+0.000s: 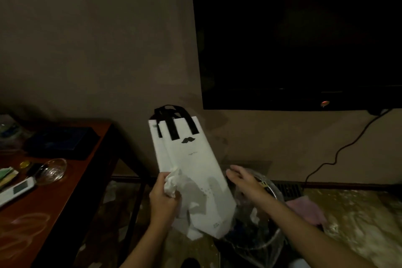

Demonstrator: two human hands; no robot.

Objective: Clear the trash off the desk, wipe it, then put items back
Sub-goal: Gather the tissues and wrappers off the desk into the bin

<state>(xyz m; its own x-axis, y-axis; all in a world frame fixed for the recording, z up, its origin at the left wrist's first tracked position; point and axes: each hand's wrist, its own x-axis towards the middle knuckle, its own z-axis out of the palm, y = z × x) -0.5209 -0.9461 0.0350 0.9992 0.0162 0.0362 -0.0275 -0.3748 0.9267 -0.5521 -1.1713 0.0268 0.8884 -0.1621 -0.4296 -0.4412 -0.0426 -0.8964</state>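
A white paper bag (195, 169) with black handles and a moustache print is held upright over the floor, its bottom at the rim of a bin lined with clear plastic (261, 235). My left hand (163, 198) grips the bag's left edge together with crumpled white tissue (173, 183). Beside the bag's right edge, my right hand (243, 180) hovers above the bin with fingers straight, holding nothing. The reddish wooden desk (54, 213) stands at the left.
On the desk lie a glass dish (53, 171), a white remote-like device (15, 190), a dark flat box (61, 141) and some papers (7, 175). A black TV (304, 35) hangs on the wall, its cable trailing down. A pink cloth (306, 209) lies on the floor.
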